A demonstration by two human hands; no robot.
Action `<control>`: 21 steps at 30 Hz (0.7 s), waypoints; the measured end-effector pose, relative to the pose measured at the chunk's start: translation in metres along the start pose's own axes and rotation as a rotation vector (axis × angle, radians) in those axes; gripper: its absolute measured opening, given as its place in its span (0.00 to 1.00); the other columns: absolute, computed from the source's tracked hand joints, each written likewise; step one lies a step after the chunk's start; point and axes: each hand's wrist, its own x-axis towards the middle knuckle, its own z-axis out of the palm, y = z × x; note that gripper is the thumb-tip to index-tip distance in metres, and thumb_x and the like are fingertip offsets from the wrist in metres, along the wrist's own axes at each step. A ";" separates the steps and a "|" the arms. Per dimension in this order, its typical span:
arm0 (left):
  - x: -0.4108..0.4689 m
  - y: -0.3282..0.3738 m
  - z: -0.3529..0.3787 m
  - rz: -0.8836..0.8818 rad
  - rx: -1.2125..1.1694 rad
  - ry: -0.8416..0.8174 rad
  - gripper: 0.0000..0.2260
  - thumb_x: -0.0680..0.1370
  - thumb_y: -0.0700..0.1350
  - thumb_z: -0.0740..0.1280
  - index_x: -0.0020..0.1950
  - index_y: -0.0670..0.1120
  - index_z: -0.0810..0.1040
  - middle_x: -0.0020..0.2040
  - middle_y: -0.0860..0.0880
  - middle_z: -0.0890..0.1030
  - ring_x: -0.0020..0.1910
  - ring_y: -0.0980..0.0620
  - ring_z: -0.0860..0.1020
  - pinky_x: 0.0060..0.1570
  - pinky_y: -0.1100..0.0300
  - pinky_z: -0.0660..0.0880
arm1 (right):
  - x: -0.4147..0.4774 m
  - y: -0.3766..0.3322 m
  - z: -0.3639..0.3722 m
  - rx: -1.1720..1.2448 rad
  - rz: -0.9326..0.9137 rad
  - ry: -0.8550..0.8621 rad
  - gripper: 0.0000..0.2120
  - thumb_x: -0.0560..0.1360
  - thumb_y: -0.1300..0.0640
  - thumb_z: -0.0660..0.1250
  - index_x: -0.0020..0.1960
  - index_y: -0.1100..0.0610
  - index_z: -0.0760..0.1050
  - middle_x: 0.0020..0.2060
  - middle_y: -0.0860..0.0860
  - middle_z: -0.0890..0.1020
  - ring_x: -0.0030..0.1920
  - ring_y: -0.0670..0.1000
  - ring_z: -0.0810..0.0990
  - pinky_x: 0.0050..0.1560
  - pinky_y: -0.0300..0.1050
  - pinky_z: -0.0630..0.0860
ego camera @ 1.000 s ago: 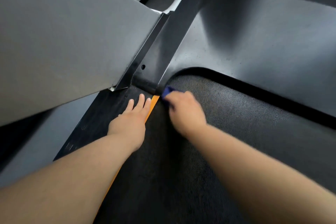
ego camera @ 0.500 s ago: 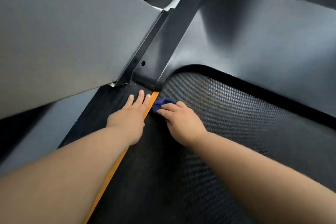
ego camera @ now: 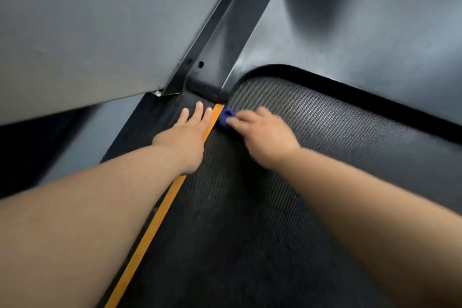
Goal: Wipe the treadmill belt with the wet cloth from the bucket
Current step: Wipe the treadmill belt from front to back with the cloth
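The dark textured treadmill belt (ego camera: 312,157) fills the lower right of the head view. A small blue cloth (ego camera: 225,117) lies on the belt's far left corner, beside the orange stripe (ego camera: 155,227). My right hand (ego camera: 262,136) covers most of the cloth and presses it onto the belt, fingers curled over it. My left hand (ego camera: 186,136) rests flat with straight fingers on the black side rail (ego camera: 140,137), its fingertips near the stripe's far end. No bucket is in view.
The black motor cover (ego camera: 350,40) rises behind the belt's curved front edge. A black upright post (ego camera: 220,40) stands just beyond both hands. A large grey panel (ego camera: 87,32) slopes over the left side.
My right hand has slid the cloth back and forth along the belt's far left corner by the stripe. My left hand has stayed planted on the side rail.
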 end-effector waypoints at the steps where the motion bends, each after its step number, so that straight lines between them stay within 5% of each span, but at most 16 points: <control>1: 0.000 0.001 -0.002 0.003 -0.008 -0.014 0.39 0.79 0.39 0.61 0.75 0.54 0.33 0.75 0.56 0.32 0.76 0.50 0.38 0.67 0.43 0.62 | 0.008 0.016 -0.007 -0.025 0.119 0.022 0.24 0.76 0.60 0.57 0.70 0.47 0.66 0.66 0.49 0.70 0.58 0.59 0.69 0.53 0.53 0.73; 4: -0.001 0.004 -0.002 -0.011 -0.012 -0.011 0.40 0.79 0.36 0.61 0.75 0.54 0.33 0.75 0.56 0.32 0.76 0.49 0.37 0.67 0.42 0.60 | 0.024 0.051 -0.024 0.093 0.618 0.051 0.26 0.74 0.63 0.57 0.70 0.47 0.64 0.69 0.50 0.66 0.62 0.60 0.65 0.60 0.53 0.70; 13: 0.000 -0.006 -0.005 0.067 -0.027 -0.030 0.37 0.78 0.34 0.57 0.76 0.52 0.35 0.76 0.54 0.33 0.76 0.48 0.38 0.71 0.47 0.58 | -0.014 -0.023 0.003 -0.017 -0.053 -0.092 0.25 0.78 0.57 0.55 0.74 0.45 0.60 0.69 0.45 0.67 0.59 0.55 0.68 0.53 0.49 0.70; 17: 0.000 -0.002 -0.005 0.042 -0.033 -0.044 0.40 0.78 0.32 0.59 0.76 0.52 0.34 0.76 0.54 0.33 0.76 0.47 0.38 0.72 0.43 0.56 | 0.013 0.040 -0.025 -0.093 0.501 -0.006 0.25 0.76 0.59 0.56 0.72 0.46 0.63 0.68 0.48 0.69 0.62 0.58 0.66 0.57 0.52 0.69; 21: 0.001 -0.004 -0.010 0.036 -0.038 -0.055 0.42 0.77 0.33 0.61 0.76 0.52 0.34 0.76 0.53 0.32 0.76 0.47 0.38 0.72 0.42 0.57 | 0.005 -0.002 -0.016 0.017 0.432 0.002 0.25 0.76 0.61 0.56 0.72 0.49 0.65 0.67 0.50 0.68 0.60 0.58 0.67 0.57 0.52 0.70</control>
